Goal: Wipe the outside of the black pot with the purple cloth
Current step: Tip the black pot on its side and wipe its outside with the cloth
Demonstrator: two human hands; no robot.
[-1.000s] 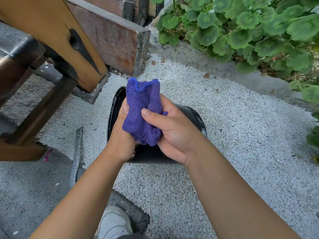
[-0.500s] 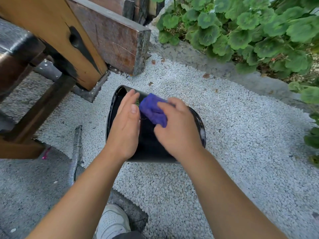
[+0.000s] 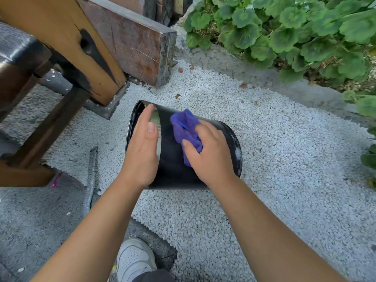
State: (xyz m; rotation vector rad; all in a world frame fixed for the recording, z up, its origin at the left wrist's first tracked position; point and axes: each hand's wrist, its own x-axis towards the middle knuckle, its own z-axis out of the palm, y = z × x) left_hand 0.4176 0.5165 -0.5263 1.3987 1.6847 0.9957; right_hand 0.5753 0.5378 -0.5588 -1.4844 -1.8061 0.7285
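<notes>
The black pot (image 3: 173,169) lies on its side on white gravel, its open mouth facing left. My left hand (image 3: 142,151) rests flat on the pot's wall near the rim, fingers together, steadying it. My right hand (image 3: 209,153) presses the bunched purple cloth (image 3: 186,129) against the top of the pot's outer wall. Part of the cloth is hidden under my right palm.
A wooden bench leg (image 3: 81,49) and a rusty brown block (image 3: 138,47) stand at the upper left. Green leafy plants (image 3: 295,31) fill the upper right. A grey ribbed hose (image 3: 90,180) lies left of the pot. My white shoe (image 3: 134,259) is at the bottom.
The cloth went from being held up in both hands to being pressed on the pot by my right hand. My left hand let go of it and settled on the pot's wall.
</notes>
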